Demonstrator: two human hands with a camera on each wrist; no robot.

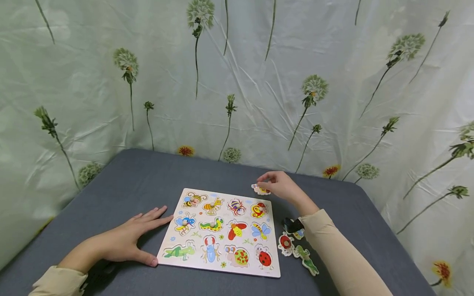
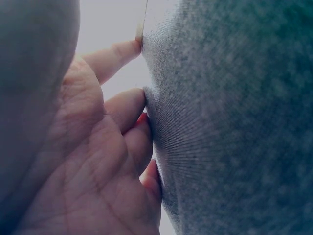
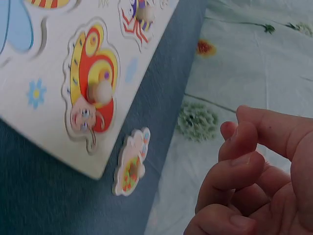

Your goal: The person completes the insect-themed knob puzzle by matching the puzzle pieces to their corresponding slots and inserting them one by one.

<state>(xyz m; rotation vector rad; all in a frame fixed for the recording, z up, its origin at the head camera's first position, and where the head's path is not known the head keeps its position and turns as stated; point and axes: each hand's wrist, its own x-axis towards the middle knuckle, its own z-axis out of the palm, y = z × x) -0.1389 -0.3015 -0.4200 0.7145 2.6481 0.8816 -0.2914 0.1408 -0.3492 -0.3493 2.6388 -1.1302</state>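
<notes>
A wooden peg puzzle board (image 1: 218, 267) with printed insects lies on the table. Knobbed pieces sit in several recesses of its upper rows, among them a butterfly piece (image 3: 90, 81) at the far right corner. My left hand (image 1: 126, 236) rests flat at the board's left side, fingers spread, with thumb and index fingertip right at its edge. Beyond the far right corner lies a loose snail piece (image 3: 131, 164), knob up. My right hand (image 1: 283, 187) hovers by it, fingers loosely bent; the right wrist view shows nothing between its fingertips (image 3: 244, 134).
Right of the board lie a loose ladybug piece (image 1: 286, 243), a grasshopper piece (image 1: 306, 260) and a blue-winged piece (image 1: 298, 234) partly hidden by the right wrist. A grey cloth (image 1: 148, 176) covers the table. A flower-printed curtain (image 1: 259, 102) hangs behind it.
</notes>
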